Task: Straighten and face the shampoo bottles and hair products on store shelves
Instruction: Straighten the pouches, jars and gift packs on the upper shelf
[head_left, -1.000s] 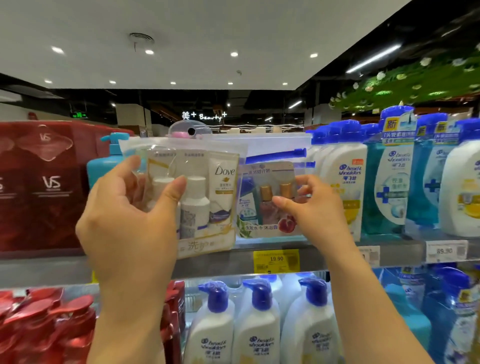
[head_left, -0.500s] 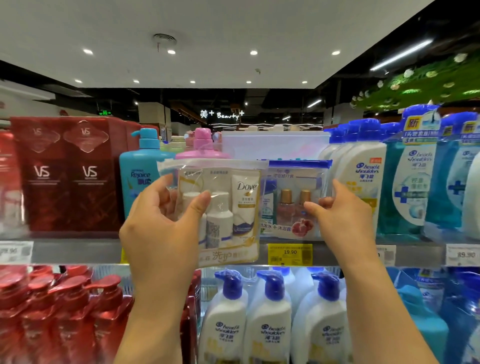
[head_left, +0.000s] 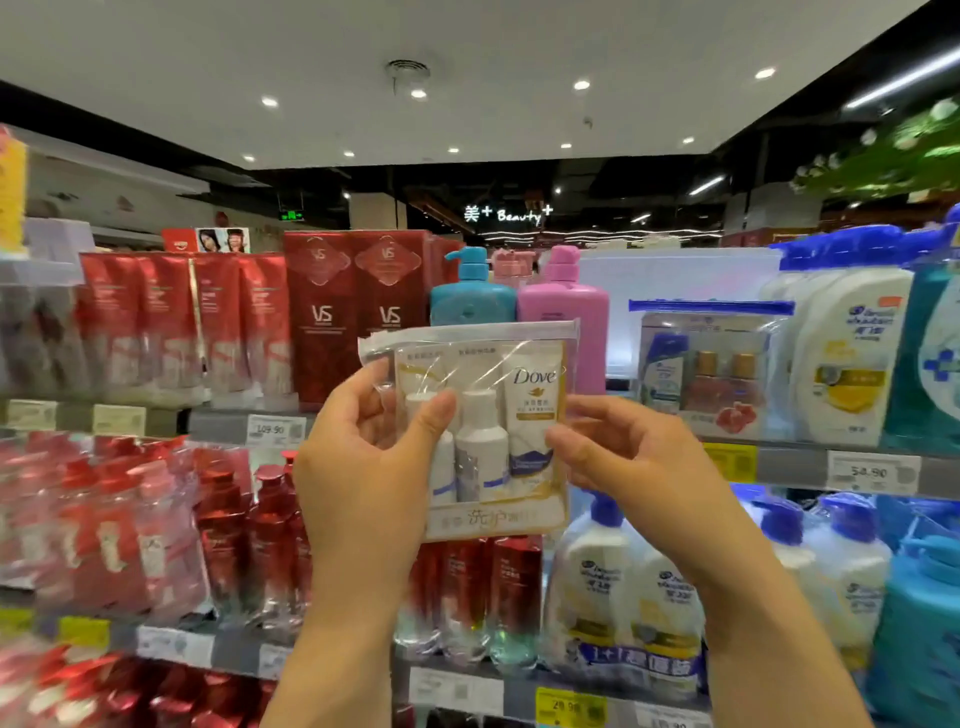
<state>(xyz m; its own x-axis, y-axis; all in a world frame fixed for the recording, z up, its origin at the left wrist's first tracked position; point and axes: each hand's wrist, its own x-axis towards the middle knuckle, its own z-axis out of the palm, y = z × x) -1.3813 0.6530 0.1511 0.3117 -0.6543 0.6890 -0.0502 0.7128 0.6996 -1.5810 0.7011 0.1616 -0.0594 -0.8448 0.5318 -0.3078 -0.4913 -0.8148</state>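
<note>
Both hands hold one clear zip pouch, the Dove travel kit (head_left: 485, 431), upright in front of the shelves. The left hand (head_left: 363, 467) grips its left edge, thumb across the front and fingers behind the plastic. The right hand (head_left: 631, 457) pinches its right edge, thumb on the front and fingers curled behind. Between the two hands the pouch shows three items: two small white bottles standing side by side and one white Dove tube nearest the right hand, all above a printed card strip at the bottom.

Above and to the right of the right hand, a second pouch with a blue zip strip (head_left: 709, 369) stands on the shelf; inside it are one small blue-and-white bottle and two gold-capped reddish bottles. Just above the held pouch stand a teal pump bottle (head_left: 470, 296) and a pink pump bottle (head_left: 566, 306). Up and left of the left hand stand two red VS boxes (head_left: 356, 312). Below the right hand sit white pump bottles with blue caps (head_left: 592, 587); their number is unclear.
</note>
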